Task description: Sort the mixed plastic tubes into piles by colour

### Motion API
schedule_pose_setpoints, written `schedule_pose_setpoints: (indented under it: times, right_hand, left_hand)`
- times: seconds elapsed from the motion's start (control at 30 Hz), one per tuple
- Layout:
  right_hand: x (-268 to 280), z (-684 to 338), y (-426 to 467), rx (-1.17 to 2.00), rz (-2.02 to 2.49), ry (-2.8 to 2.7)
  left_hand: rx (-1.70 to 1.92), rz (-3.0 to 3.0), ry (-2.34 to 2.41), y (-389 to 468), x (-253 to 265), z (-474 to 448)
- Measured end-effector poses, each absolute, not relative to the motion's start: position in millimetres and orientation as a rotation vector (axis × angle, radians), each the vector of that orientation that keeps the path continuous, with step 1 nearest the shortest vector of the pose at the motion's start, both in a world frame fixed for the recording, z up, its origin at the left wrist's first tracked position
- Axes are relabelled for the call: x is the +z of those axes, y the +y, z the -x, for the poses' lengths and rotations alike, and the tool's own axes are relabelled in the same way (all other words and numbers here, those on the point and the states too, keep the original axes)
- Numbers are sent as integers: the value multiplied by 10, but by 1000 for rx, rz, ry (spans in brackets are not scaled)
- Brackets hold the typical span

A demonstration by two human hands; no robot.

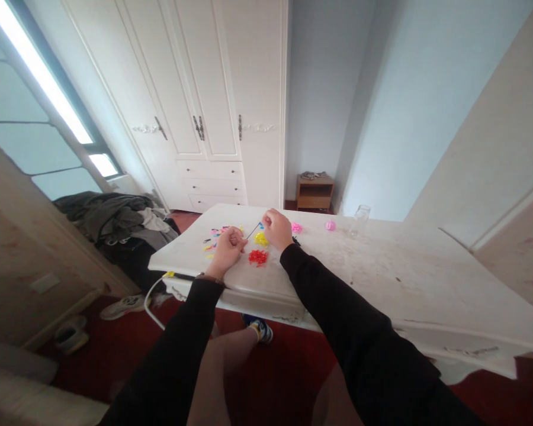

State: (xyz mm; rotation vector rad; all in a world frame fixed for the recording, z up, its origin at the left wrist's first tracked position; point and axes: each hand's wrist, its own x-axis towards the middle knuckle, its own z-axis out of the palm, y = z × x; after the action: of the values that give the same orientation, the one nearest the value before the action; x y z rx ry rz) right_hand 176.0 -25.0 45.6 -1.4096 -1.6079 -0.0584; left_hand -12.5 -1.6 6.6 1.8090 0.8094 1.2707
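Note:
A thin black elastic band (253,231) is stretched taut in a slant between my two hands, above the white tabletop. My left hand (229,248) pinches its lower end, beside a scatter of small multicoloured bands (209,241). My right hand (277,228) is closed on the upper end, higher and farther right. Below and between the hands lie a yellow pile (261,239) and a red pile (258,257) of small bands. A bit of blue (262,225) shows by my right fingers. Pink bands (296,227) sit just past that hand, and a black pile (296,241) is partly hidden by it.
On the white table (382,266) stand a pink round item (330,225) and a clear glass jar (360,220) at the back. A white cable (148,302) hangs off the left edge. Clothes (115,222) are heaped at left; a wardrobe (213,77) stands behind.

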Motion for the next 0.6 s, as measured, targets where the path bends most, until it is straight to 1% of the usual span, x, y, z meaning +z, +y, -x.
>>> schedule_pose_setpoints:
  times: [0.3, 0.6]
  right_hand:
    - [466, -1778, -276, -158, 1405, -1690]
    - [430, -1761, -299, -338, 1434, -1707]
  left_hand:
    - [1279, -1778, 762, -18, 66, 133]
    - [1299, -1779, 707, 41, -5, 147]
